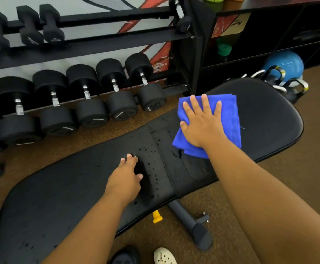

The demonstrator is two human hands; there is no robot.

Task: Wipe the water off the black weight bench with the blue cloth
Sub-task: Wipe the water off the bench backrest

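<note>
Fingers (203, 103) of right hand (203, 126) lying spread and flat, pressing the blue cloth (229, 119) onto the bench (269, 119).
Cloth is sitting by the bench's seat seam: soft, light, folded; palm pressure should suit it. Left hand (124, 180) is resting loosely beside water drops (151, 164). Dumbbell (151, 100) numbers beyond the bench are blurring, unreadable.

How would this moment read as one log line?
right hand: presses blue cloth flat | left hand: rests on bench | droplets: remain mid-bench

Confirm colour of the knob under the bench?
Yellow knob, below the bench edge; head view, the only one.
</note>
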